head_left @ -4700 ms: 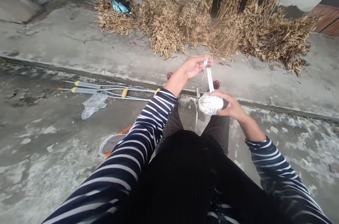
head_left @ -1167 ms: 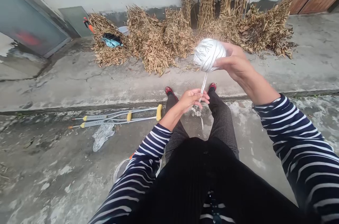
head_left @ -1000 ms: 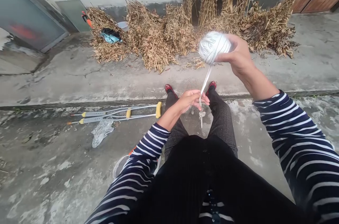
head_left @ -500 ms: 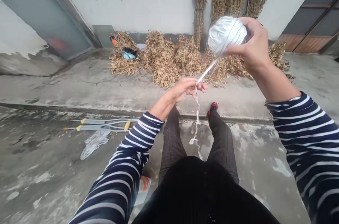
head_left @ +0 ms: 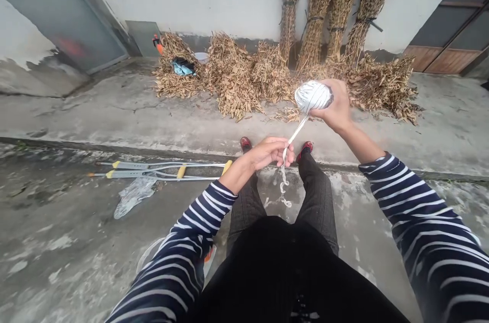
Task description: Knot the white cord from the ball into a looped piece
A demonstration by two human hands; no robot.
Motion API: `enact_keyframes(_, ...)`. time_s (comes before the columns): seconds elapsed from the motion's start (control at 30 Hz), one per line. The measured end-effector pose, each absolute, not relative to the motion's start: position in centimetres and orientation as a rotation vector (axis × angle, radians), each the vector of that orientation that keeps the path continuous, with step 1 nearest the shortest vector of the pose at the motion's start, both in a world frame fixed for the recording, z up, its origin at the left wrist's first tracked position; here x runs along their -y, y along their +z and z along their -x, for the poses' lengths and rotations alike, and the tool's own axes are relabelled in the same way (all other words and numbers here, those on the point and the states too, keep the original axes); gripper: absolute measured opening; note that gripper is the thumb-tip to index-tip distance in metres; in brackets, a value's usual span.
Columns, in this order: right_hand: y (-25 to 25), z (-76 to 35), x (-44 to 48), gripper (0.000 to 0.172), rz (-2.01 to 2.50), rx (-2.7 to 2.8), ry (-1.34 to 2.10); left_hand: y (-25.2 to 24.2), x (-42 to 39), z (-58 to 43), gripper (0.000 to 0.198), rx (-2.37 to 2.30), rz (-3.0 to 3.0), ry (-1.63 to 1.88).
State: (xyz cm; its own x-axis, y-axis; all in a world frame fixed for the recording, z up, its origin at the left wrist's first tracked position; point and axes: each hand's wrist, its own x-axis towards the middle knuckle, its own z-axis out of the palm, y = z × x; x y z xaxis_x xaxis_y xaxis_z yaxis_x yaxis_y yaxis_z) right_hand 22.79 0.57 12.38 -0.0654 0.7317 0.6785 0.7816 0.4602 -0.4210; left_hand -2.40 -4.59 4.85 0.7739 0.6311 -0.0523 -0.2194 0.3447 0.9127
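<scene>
White ball (head_left: pixel 312 97) is sitting clamped in the right hand (head_left: pixel 336 105), rounded and tightly wound; its flat strip (head_left: pixel 297 130) is stretching straight down to the left hand (head_left: pixel 272 153), which is curling inward and pinching it, crinkled tail (head_left: pixel 283 185) dangling below. Beyond, a pale basin (head_left: pixel 201 57) is resting among brittle stalks (head_left: pixel 234 81).

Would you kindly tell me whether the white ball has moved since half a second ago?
Yes: judged against the upright bundles, the white ball is lower in view.

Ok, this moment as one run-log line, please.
left hand: holds strip | right hand: holds ball | strip: straight from ball to left hand, dangling below | crutches: on ground
</scene>
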Motion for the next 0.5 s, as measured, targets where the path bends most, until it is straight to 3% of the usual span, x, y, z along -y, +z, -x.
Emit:
enact_keyframes(0.23, 6.5, -21.8, 0.8, 0.07, 1.301, 1.826, 0.162, 7.0, 4.3, 2.6, 0.034, -0.41, -1.028, 0.693)
enact_keyframes(0.5, 3.9, -19.9, 3.3, 0.07, 1.251, 1.838, 0.501, 8.2, 2.5, 1.4, 0.01, -0.542, -0.933, 0.914)
